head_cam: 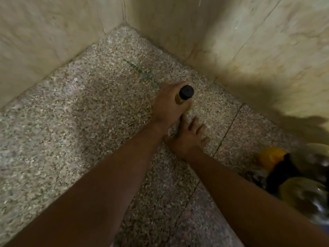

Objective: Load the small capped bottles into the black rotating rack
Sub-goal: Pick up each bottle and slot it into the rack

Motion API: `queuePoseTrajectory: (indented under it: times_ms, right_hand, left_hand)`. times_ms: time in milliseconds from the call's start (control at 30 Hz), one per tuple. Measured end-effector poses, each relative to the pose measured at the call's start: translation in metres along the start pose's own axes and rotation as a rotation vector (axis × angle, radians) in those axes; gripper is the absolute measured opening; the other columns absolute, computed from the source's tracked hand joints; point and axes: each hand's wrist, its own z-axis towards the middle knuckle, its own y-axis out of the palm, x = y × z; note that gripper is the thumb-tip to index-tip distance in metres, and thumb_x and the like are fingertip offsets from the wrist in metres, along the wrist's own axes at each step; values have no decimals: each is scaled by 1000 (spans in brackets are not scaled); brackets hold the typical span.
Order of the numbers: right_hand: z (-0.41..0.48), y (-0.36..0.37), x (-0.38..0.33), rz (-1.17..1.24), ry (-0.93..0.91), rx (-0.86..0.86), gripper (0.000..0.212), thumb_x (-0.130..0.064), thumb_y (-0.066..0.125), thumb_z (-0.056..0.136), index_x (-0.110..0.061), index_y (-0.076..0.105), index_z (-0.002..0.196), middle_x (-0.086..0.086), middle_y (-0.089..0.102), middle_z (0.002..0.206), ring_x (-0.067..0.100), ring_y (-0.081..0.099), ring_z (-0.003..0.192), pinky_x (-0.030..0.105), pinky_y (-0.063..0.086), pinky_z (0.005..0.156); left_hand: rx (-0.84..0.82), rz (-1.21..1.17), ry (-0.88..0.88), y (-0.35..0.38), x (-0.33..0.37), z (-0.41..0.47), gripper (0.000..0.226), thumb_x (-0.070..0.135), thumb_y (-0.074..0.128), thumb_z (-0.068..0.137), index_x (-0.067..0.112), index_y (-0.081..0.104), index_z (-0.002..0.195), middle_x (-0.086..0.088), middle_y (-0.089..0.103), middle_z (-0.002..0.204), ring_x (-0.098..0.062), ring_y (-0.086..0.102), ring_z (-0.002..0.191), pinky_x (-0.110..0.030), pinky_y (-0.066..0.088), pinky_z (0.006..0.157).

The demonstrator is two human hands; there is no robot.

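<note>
My left hand [166,106] grips a small bottle [185,94] with a black cap and yellowish contents, held upright over the speckled counter. Just below it, my right hand [189,138] hovers with fingers spread and nothing in it. At the right edge, blurred, stands the black rack [281,172] with a yellow-topped bottle [270,155] and pale round lids [299,188] in it. Most of the rack is cut off by the frame.
The granite counter [80,122] runs into a corner formed by two beige marble-tiled walls [231,38]. A seam [227,129] crosses the counter to the right of my hands. Deep shadow lies on the right wall.
</note>
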Motion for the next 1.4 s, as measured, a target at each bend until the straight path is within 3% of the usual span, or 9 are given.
queuePoseTrajectory:
  times_ms: [300, 367, 433, 767, 867, 1000, 1100, 1267, 1400]
  right_hand:
    - [-2, 0, 5, 1, -32, 30, 110, -89, 43, 78, -39, -13, 158, 7, -28, 166, 40, -26, 150, 71, -7, 114]
    - [-5, -2, 7, -12, -43, 39, 110, -90, 42, 77, -38, -10, 159, 8, -25, 167, 40, -24, 151, 70, -5, 115]
    - [-12, -6, 9, -4, -59, 54, 108, -87, 43, 79, -35, -6, 160, 9, -19, 168, 39, -19, 152, 68, -3, 117]
    - [-65, -36, 29, 267, -85, 226, 97, -72, 55, 86, -23, 17, 160, 12, 13, 169, 33, 12, 155, 55, 23, 121]
    - [-94, -45, 36, 432, -121, 306, 86, -61, 59, 89, -18, 28, 157, 11, 30, 164, 30, 26, 151, 50, 29, 119]
    - [-135, -54, 52, 682, -89, 371, 68, -47, 61, 95, -19, 39, 153, 7, 48, 153, 27, 46, 139, 42, 42, 110]
    - [-166, -53, 70, 887, -45, 364, 63, -49, 61, 94, -23, 44, 149, 5, 58, 141, 24, 57, 126, 40, 51, 96]
    - [-216, -50, 113, 1132, -14, 346, 50, -48, 56, 98, -23, 50, 142, -4, 60, 126, 0, 58, 86, 18, 48, 65]
    - [-248, -46, 142, 1269, 67, 398, 51, -53, 58, 87, -23, 63, 129, 5, 67, 124, 19, 65, 102, 32, 52, 73]
  left_hand:
    - [38, -9, -37, -4, 3, 4, 61, 40, 78, 84, 21, 57, 138, -1, 61, 134, -20, 51, 126, -34, 47, 103]
    - [52, -1, -26, -9, 7, 2, 61, 39, 78, 84, 22, 57, 138, -1, 61, 132, -19, 51, 125, -27, 44, 99]
    - [56, 8, -7, -14, 13, -4, 60, 39, 78, 84, 22, 57, 138, 0, 62, 131, -20, 50, 124, -24, 40, 96]
    - [93, 25, 55, -34, 80, -38, 62, 43, 83, 76, 20, 64, 130, -6, 66, 117, -22, 56, 114, -39, 52, 94]
    - [100, 19, 93, -40, 105, -61, 60, 40, 84, 76, 16, 65, 128, -8, 66, 117, -22, 57, 112, -32, 50, 92]
    - [110, 33, 109, -39, 128, -95, 60, 42, 85, 74, 16, 67, 125, -4, 67, 118, -14, 56, 110, -28, 49, 91]
    - [71, 56, 111, -27, 137, -126, 61, 50, 84, 72, 18, 68, 122, 1, 70, 116, -13, 60, 110, -33, 54, 91]
    - [25, 54, 119, -3, 163, -185, 59, 51, 83, 72, 21, 69, 121, 2, 71, 114, -15, 62, 112, -34, 54, 93]
    - [-16, 47, 100, 15, 180, -220, 60, 59, 77, 73, 26, 68, 122, 2, 68, 112, -16, 57, 111, -31, 52, 88]
